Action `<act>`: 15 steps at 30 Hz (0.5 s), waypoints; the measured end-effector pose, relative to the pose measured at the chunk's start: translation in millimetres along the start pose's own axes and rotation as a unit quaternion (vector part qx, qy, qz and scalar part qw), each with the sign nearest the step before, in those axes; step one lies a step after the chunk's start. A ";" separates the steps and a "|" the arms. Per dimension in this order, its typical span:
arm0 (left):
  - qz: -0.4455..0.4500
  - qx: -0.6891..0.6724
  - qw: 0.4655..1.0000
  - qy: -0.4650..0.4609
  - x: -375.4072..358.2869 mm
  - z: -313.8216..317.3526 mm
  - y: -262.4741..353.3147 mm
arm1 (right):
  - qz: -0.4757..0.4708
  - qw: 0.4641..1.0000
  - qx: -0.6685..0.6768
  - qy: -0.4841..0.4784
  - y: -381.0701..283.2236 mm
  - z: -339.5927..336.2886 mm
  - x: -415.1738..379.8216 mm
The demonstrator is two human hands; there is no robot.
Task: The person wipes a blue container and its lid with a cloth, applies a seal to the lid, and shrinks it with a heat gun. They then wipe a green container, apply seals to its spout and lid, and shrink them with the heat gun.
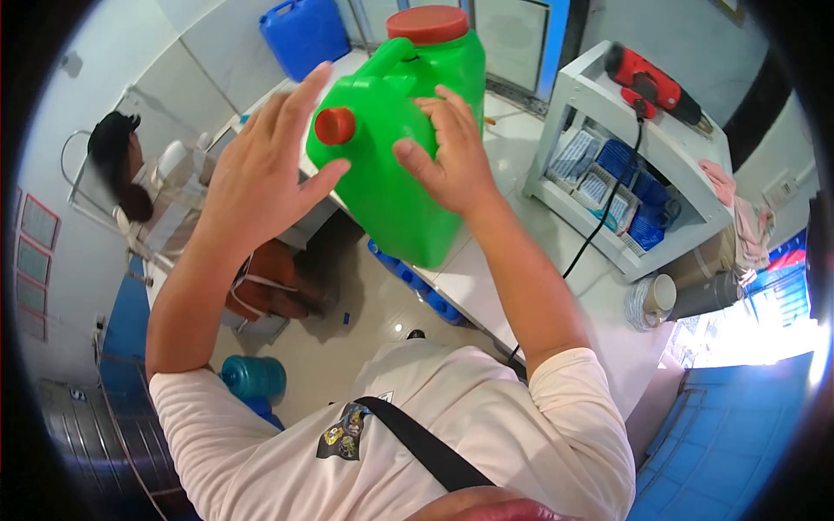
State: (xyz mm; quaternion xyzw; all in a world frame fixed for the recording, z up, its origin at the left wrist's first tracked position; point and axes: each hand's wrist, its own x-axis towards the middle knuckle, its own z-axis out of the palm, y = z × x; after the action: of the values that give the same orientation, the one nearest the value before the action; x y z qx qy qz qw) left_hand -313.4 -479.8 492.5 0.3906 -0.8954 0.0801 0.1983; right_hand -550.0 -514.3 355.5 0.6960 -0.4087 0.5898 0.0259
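Note:
A green jerry can with a small red screw cap stands in front of me at the near edge of the white counter. My left hand is raised to the left of the cap, thumb and fingers spread, with nothing in it. Over the can's right side is my right hand, its thumb apart from its slightly bent fingers. Just behind stands a second green container with a wide red lid.
On a white shelf unit to the right lies a red heat gun, its black cord trailing across the counter. A blue jerry can stands at the back. Another person is at the left. A teal water bottle is on the floor.

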 end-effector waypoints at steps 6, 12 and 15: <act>0.035 0.016 0.998 0.058 -1.2 10.0 4.6 | -0.013 1.000 0.013 0.008 0.7 3.1 -1.7; -0.058 0.129 0.990 -0.011 7.4 4.7 2.2 | -0.008 1.000 0.017 0.023 0.6 5.1 -3.1; 0.206 0.128 0.964 0.112 18.2 14.0 -15.3 | -0.003 1.000 0.018 0.016 1.2 4.8 -2.1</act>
State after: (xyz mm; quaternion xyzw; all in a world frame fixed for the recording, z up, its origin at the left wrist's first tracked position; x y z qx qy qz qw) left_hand -317.5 -506.6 487.2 0.2085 -0.9109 0.2760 0.2250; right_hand -546.7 -516.5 351.7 0.6881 -0.3951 0.6083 0.0220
